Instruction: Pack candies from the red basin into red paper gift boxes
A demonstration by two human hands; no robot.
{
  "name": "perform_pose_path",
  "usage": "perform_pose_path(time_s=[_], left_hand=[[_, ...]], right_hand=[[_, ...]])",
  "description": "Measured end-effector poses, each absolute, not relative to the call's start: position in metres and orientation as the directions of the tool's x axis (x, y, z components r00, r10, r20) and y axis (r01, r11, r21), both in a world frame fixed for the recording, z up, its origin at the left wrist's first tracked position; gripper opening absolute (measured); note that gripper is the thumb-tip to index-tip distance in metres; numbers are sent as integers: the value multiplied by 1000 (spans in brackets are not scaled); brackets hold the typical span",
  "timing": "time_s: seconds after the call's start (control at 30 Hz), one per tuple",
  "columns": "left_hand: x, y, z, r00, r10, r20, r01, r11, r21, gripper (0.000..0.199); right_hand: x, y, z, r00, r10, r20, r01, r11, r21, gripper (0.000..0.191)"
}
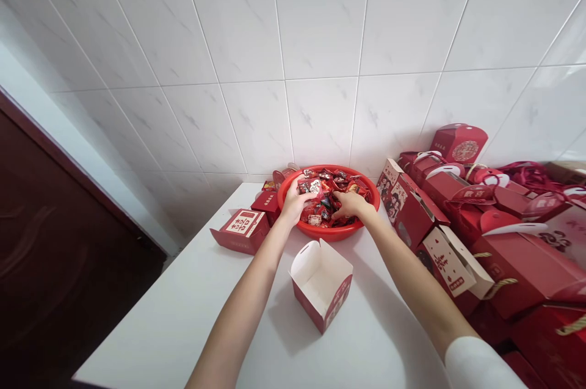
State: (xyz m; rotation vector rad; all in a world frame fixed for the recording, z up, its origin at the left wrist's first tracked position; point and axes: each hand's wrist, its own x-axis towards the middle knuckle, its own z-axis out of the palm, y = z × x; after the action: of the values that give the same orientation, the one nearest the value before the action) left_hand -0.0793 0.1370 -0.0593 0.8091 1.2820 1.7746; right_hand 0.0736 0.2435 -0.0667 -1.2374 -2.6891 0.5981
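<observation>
A red plastic basket point(329, 232) full of wrapped candies point(327, 203) stands on the white table near the wall. At the basket's left side, my left hand point(294, 198) is closed on a red and white candy packet point(311, 186), pinched between thumb and fingers. My right hand point(350, 204) reaches in from the right, its thumb and fingers apart among the candies; the fingertips are partly hidden. Between my forearms, in front of the basket, an open red gift box point(321, 285) with a white inside stands upright.
Two red boxes point(242, 230) point(266, 204) lie left of the basket. A large pile of red gift boxes point(458, 193) with rope handles fills the right side. A tiled wall point(320, 120) rises behind the white table point(183, 316). A dark door point(59, 242) is at far left.
</observation>
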Motion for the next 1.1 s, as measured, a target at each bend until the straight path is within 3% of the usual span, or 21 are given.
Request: perform_pose_path(time_s=[0.17, 0.37, 0.43, 0.53, 0.7, 0.83, 1.0, 1.1], left_hand=[[-78, 133, -58, -465, 883, 56, -231, -183, 956, 70], [-78, 132, -59, -463, 883, 74, -230, -201, 952, 72], [-78, 132, -60, -459, 885, 79, -235, -207, 950, 75], [-79, 133, -62, -449, 889, 94, -237, -220, 946, 74], [-80, 134, -64, -442, 891, 105, -229, -226, 947, 69], [-80, 133, -63, -441, 892, 98, -240, -223, 945, 71], [-81, 134, -65, -440, 892, 106, -214, -219, 952, 72], [-83, 137, -69, -434, 894, 113, -159, -200, 967, 72]], right_hand=[[61, 248, -72, -630, 776, -17, 690, 549, -472, 40], [75, 252, -76, -646, 759, 77, 519, 511, -685, 24], [80, 250, -74, -649, 755, 92, 376, 424, -824, 25], [86, 246, -71, -625, 775, 89, 75, 173, -982, 35], [88, 242, -67, -558, 828, 54, -61, 24, -998, 49], [86, 240, -69, -525, 847, 85, -120, 25, -992, 52], [86, 240, -69, -351, 930, 108, -207, 35, -978, 57], [88, 238, -67, -382, 917, 114, -215, 32, -976, 56]])
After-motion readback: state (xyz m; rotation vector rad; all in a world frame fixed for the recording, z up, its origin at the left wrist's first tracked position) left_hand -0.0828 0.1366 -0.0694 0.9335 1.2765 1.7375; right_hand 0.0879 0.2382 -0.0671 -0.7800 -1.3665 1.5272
